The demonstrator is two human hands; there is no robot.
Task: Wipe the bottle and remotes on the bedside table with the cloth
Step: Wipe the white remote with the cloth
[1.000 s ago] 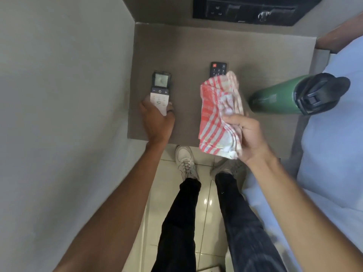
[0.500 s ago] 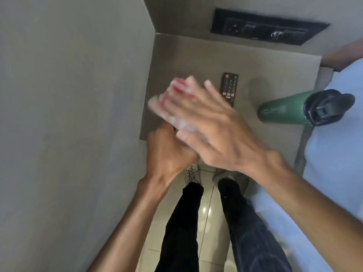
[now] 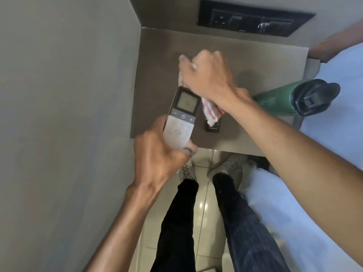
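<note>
My left hand [image 3: 159, 156] holds a white remote [image 3: 181, 118] with a small screen, lifted above the front left of the brown bedside table [image 3: 157, 61]. My right hand [image 3: 210, 75] grips a red-and-white checked cloth [image 3: 211, 109] just beyond the remote's top end; most of the cloth is hidden under the hand. A black remote [image 3: 213, 127] lies on the table, largely covered by the hanging cloth. A green bottle [image 3: 275, 102] with a black lid stands at the table's right side.
A grey wall runs close along the left. A black socket panel [image 3: 253, 18] sits on the wall behind the table. A bed with a light blue sheet [image 3: 334, 154] borders the right. My legs and shoes stand on glossy tiles below.
My left hand lifted the white remote off the table. My right hand brought the cloth over it, then slid past its top end, uncovering the remote's face.
</note>
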